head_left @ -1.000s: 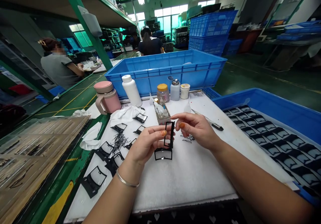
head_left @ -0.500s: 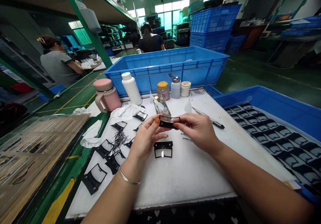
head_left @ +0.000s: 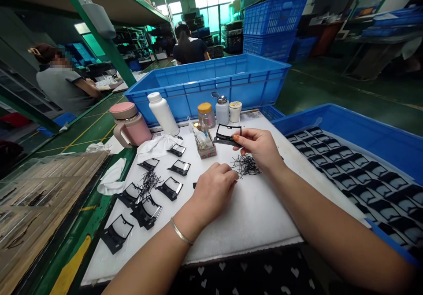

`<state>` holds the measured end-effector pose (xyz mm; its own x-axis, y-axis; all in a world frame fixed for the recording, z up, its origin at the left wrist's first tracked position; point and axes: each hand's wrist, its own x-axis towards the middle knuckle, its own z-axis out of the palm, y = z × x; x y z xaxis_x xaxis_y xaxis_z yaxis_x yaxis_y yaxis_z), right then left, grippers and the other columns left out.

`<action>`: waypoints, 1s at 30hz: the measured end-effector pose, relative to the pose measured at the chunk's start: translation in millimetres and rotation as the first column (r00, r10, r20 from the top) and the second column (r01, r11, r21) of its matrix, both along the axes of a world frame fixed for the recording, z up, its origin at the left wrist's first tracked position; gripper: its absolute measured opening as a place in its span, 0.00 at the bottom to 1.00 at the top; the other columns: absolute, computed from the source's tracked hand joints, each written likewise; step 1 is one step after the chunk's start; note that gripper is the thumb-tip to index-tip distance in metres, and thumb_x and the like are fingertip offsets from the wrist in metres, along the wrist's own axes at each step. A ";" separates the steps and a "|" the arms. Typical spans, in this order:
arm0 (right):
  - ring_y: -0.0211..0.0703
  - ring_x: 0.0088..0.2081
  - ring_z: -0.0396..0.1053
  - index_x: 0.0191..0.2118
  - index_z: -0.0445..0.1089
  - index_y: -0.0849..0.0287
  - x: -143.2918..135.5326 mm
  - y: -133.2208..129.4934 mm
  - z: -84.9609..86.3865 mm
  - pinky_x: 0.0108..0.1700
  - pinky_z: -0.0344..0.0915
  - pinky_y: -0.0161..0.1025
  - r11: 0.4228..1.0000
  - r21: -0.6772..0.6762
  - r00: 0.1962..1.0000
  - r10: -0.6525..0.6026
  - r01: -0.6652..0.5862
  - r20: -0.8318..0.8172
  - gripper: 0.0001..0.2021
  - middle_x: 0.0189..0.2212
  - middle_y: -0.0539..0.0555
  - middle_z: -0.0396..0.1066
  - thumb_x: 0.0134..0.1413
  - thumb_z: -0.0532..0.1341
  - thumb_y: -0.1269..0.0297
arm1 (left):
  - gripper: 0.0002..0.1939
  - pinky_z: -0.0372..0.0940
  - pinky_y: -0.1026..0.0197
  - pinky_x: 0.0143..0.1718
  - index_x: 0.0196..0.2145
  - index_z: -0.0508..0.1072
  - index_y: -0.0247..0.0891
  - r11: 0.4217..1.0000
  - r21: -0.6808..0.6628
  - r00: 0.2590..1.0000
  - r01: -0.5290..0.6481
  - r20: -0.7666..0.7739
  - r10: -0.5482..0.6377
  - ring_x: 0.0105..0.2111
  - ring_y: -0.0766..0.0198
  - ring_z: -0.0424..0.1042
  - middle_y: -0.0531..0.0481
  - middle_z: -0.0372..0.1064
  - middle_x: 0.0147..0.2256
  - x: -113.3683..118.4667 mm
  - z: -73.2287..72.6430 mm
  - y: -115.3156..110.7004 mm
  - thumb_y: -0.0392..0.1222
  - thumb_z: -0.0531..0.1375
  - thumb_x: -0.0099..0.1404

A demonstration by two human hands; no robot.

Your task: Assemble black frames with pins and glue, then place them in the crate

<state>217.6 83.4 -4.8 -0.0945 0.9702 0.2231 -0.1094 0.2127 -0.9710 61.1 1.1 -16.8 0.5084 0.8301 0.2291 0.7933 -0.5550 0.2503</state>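
A black frame (head_left: 225,138) is up above the white board (head_left: 261,220), just right of the small box (head_left: 207,154), and the right hand (head_left: 261,149) has it pinched by its near right corner, thumb on top! The left hand (head_left: 215,187) is down low, fingers curled, tips at the edge of the black strips (head_left: 249,166); whether they grip anything, can't tell. A black piece (head_left: 194,185) pokes out beside it. Over left, more frames (head_left: 170,189) lie around a second pile (head_left: 150,182).
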 end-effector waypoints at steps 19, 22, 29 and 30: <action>0.37 0.24 0.70 0.31 0.74 0.62 -0.1 -0.5 -1.7 0.21 0.62 0.31 0.998 0.052 1.000 0.027 -0.028 0.013 0.14 0.25 0.51 0.72 0.45 0.69 0.55 | 0.09 0.60 0.59 0.32 0.35 0.70 0.38 0.995 0.043 0.986 -0.090 -0.139 0.095 0.37 0.58 0.64 0.48 0.69 0.34 5.7 -15.5 7.7 0.34 0.51 0.69; 0.37 0.24 0.70 0.31 0.74 0.62 -0.4 -0.9 -1.8 0.21 0.62 0.31 0.998 0.056 1.000 0.027 -0.028 0.014 0.14 0.24 0.51 0.72 0.45 0.69 0.55 | 0.08 0.59 0.59 0.32 0.36 0.69 0.38 0.995 0.048 0.988 -0.091 -0.119 0.096 0.35 0.58 0.64 0.48 0.70 0.32 4.5 -17.0 7.8 0.35 0.51 0.70; 0.36 0.23 0.70 0.31 0.75 0.63 0.4 -0.4 -2.6 0.21 0.62 0.31 0.997 0.069 0.999 0.033 -0.034 0.012 0.14 0.24 0.51 0.71 0.45 0.69 0.56 | 0.08 0.61 0.58 0.37 0.41 0.69 0.38 0.994 0.056 0.994 -0.096 0.048 0.094 0.36 0.59 0.65 0.48 0.71 0.34 -2.5 -13.5 4.5 0.33 0.51 0.69; 0.37 0.24 0.70 0.31 0.75 0.63 0.3 -0.3 -2.9 0.21 0.62 0.31 0.997 0.067 0.999 0.042 -0.043 0.009 0.14 0.25 0.52 0.71 0.45 0.69 0.55 | 0.08 0.62 0.57 0.38 0.42 0.69 0.38 0.994 0.057 0.991 -0.098 0.097 0.092 0.36 0.59 0.66 0.48 0.72 0.35 -4.8 -11.3 3.9 0.34 0.52 0.69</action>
<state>217.9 83.0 -7.7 -0.1372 0.9481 0.2867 -0.1120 0.2727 -0.9556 56.2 5.1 -28.2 0.4015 0.8566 0.3241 0.8179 -0.4946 0.2941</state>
